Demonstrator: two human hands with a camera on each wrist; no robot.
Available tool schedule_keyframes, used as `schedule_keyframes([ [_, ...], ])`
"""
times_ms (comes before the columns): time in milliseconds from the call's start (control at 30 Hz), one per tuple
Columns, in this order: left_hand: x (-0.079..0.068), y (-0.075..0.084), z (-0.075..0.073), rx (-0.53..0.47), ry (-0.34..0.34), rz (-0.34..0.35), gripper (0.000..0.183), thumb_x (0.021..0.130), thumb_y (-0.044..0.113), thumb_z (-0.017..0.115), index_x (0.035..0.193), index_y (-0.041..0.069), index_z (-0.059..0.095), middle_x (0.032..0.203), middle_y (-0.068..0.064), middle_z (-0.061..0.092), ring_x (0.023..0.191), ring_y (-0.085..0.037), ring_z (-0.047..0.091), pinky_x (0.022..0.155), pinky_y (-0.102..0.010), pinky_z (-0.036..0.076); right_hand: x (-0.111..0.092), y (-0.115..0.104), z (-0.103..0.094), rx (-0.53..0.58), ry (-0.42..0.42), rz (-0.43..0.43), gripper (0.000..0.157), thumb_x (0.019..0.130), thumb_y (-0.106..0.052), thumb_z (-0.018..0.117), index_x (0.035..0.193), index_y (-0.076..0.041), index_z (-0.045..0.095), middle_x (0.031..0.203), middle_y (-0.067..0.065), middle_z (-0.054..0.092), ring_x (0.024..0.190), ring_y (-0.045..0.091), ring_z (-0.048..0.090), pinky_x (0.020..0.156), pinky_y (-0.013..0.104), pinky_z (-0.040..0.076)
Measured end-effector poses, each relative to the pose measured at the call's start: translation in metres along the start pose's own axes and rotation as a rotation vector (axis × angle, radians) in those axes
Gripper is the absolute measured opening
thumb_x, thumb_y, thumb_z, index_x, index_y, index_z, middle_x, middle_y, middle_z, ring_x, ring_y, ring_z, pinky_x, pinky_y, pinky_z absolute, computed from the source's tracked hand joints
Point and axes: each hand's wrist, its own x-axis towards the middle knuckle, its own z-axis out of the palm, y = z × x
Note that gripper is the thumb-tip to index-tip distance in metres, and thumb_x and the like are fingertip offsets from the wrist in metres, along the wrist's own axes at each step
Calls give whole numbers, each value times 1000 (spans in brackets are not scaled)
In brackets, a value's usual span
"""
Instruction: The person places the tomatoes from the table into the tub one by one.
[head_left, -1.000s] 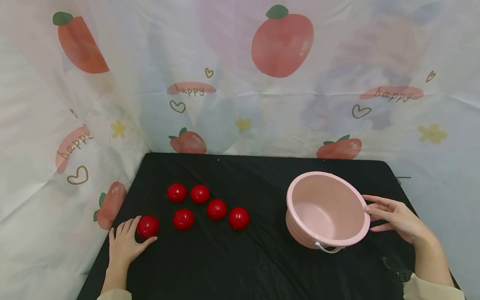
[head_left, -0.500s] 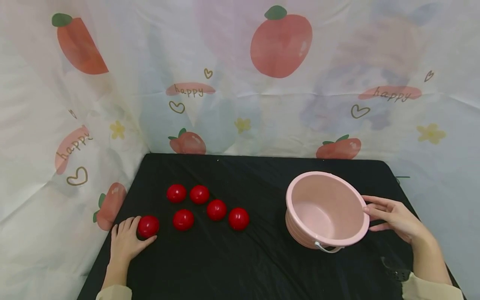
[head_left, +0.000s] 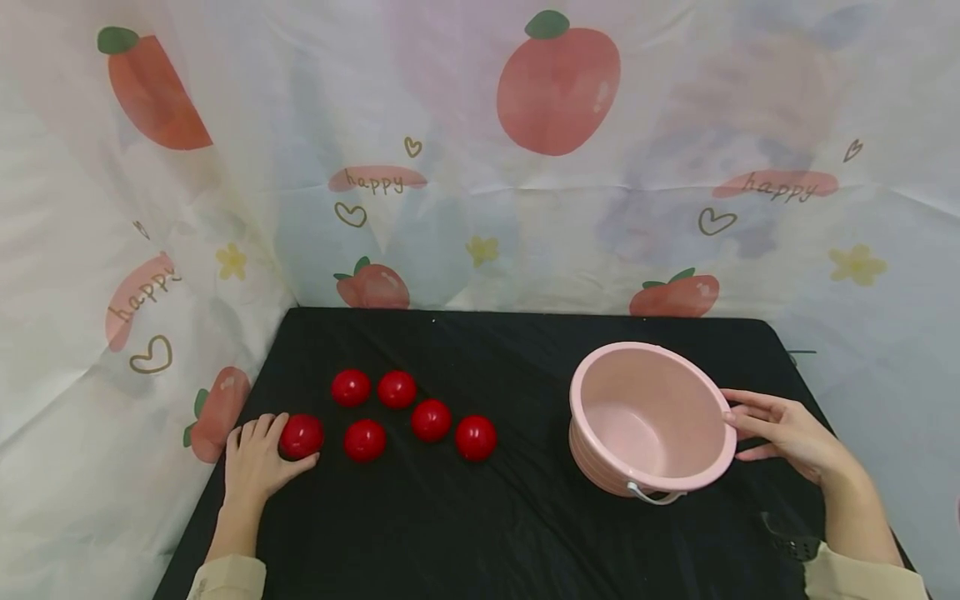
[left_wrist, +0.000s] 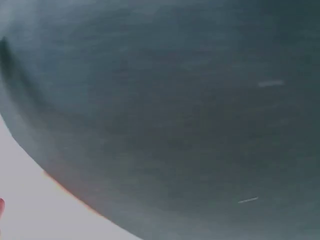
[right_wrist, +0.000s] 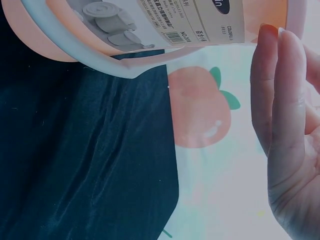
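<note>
At the left of the head view, my left hand (head_left: 253, 467) holds a glossy red ball (head_left: 302, 437), with fingers on its left side and the thumb at its near side. In the left wrist view just a sliver of a fingertip (left_wrist: 1, 207) shows, and the ball is out of sight. On the right stands a pink bucket (head_left: 652, 496), upright, its inside bare and its white handle (head_left: 654, 498) hanging at the front. My right hand (head_left: 791, 437) touches the bucket's right rim with its fingertips. The right wrist view shows straight fingers (right_wrist: 287, 90) against the bucket and its printed label (right_wrist: 190, 20).
Several more red balls (head_left: 365, 440) lie loosely grouped between the left hand and the bucket. A black cloth (head_left: 450, 533) covers the table. Printed fabric (head_left: 465, 100) hangs behind the table and along its left side.
My left hand has moved slightly forward and right, and the red ball in it has shifted along. The right hand and the bucket stay in place.
</note>
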Motion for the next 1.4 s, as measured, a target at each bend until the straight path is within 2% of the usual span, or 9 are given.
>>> schedule_keyframes([
  [200, 34, 26, -16, 6, 57, 97, 76, 58, 55, 69, 114, 7, 52, 109, -17, 51, 98, -37, 45, 90, -54, 29, -1, 1, -1, -2, 1, 5, 33, 92, -10, 54, 110, -37, 53, 98, -17, 64, 81, 15, 66, 61, 42, 53],
  [333, 58, 52, -26, 13, 77, 163, 76, 58, 57, 67, 115, 8, 53, 110, -15, 52, 99, -34, 45, 91, -52, 30, -1, 1, -1, -11, 7, 16, 32, 92, -11, 54, 112, -35, 53, 98, -18, 63, 81, 14, 66, 61, 41, 54],
  [500, 86, 88, -30, 24, 106, 257, 73, 61, 58, 62, 116, 9, 53, 110, -14, 53, 100, -33, 46, 89, -51, 32, -1, 2, -1, -7, 7, 20, 32, 92, -11, 54, 112, -35, 53, 99, -18, 63, 81, 14, 66, 62, 40, 54],
  [800, 124, 158, -34, 40, 62, 372, 75, 64, 61, 60, 121, 13, 50, 116, -9, 50, 106, -26, 44, 93, -47, 31, 0, 3, 0, -16, 8, 6, 31, 91, -11, 55, 114, -33, 52, 98, -19, 63, 80, 13, 66, 61, 41, 54],
  [1100, 151, 231, -40, 39, 124, 539, 70, 66, 64, 56, 118, 17, 51, 114, -3, 51, 103, -22, 46, 93, -44, 33, 1, 3, -1, -36, 17, 21, 32, 91, -14, 55, 121, -24, 50, 98, -20, 62, 81, 13, 65, 62, 39, 54],
  [1233, 155, 269, -42, 49, 123, 581, 72, 67, 67, 54, 122, 20, 51, 116, -1, 50, 105, -20, 46, 94, -43, 35, 1, 1, -1, -46, 26, 27, 34, 91, -14, 56, 124, -19, 49, 98, -20, 62, 81, 12, 65, 62, 40, 54],
  [1400, 155, 316, -43, 13, 103, 619, 72, 66, 69, 54, 121, 23, 50, 117, 2, 50, 106, -18, 45, 93, -40, 34, 0, 0, -1, -64, 27, 48, 40, 91, -17, 56, 129, -10, 45, 97, -22, 61, 82, 11, 65, 64, 41, 54],
])
